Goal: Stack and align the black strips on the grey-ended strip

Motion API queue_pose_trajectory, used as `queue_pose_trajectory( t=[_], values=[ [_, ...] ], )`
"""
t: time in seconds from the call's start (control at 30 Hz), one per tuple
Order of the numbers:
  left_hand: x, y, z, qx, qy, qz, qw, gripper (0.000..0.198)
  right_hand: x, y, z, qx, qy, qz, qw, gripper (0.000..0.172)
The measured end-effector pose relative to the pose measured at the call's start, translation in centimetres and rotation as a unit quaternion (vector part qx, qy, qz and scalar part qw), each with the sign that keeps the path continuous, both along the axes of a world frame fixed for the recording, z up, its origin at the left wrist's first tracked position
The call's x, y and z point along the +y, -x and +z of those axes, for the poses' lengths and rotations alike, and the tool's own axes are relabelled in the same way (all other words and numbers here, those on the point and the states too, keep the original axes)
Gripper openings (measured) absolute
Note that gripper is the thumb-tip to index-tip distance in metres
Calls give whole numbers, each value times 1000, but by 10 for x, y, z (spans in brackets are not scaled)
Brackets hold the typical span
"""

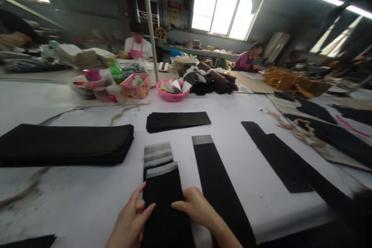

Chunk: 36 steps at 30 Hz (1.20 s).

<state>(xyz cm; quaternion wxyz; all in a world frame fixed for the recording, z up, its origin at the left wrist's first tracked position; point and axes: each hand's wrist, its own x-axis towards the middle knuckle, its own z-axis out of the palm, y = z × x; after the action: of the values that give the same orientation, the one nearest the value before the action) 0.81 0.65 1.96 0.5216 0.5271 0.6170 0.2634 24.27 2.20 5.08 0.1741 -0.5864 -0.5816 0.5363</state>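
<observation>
A staggered pile of black fabric strips with grey ends (162,178) lies on the white table (247,162) right in front of me. My left hand (132,219) rests flat against the top strip's left edge, fingers spread. At the strip's right edge, my right hand (196,205) presses down on it with fingers together. Neither hand grips anything. Just to the right lies a single long black strip with a grey end (216,186).
A thick stack of black pieces (64,145) sits at left, a smaller stack (177,121) ahead, long black strips (290,162) at right. Pink baskets (173,90), bottles and rolled fabric stand farther back. Other people sit at distant tables.
</observation>
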Motion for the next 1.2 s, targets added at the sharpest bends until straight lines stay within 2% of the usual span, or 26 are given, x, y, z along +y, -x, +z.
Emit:
queue_pose_trajectory(
  t=[0.03, 0.1, 0.2, 0.3, 0.43, 0.53, 0.6, 0.7, 0.77, 0.9, 1.07, 1.2],
  values=[
    [-6, -3, 1, 1, 5, 5, 1000, 83, -4, -2, 2, 4, -2, 9, 1000, 17],
    [-17, -10, 5, 36, -17, 2, 999, 78, -13, -3, 5, -75, -38, 24, 996, 24],
    [-28, -17, 10, 157, -76, -36, 984, 62, -25, -2, 8, -252, -118, 43, 960, 26],
    [-32, -19, 13, 256, -114, -71, 957, 45, -28, -6, 14, -328, -137, 74, 932, 25],
    [-29, -19, 13, 316, -144, -87, 934, 40, -10, -40, 29, -328, -180, 56, 925, 15],
    [-30, -19, 10, 358, -168, -82, 915, 39, 13, -78, 31, -366, -245, 10, 898, 5],
    [-32, -20, 9, 383, -191, -78, 900, 38, 29, -100, 25, -397, -269, -7, 877, 14],
    [-34, -19, 8, 392, -242, -85, 883, 34, 45, -119, 11, -412, -283, -15, 866, 31],
    [-34, -18, 7, 377, -280, -93, 878, 32, 49, -123, 4, -411, -289, -14, 864, 33],
    [-31, -16, 4, 353, -324, -109, 871, 28, 49, -123, 1, -402, -298, -10, 866, 21],
    [-31, -16, 5, 340, -326, -118, 874, 25, 42, -120, 3, -386, -296, -7, 874, 9],
    [-31, -18, 11, 334, -320, -118, 879, 24, 39, -118, 4, -370, -284, -2, 884, 12]
  ],
)
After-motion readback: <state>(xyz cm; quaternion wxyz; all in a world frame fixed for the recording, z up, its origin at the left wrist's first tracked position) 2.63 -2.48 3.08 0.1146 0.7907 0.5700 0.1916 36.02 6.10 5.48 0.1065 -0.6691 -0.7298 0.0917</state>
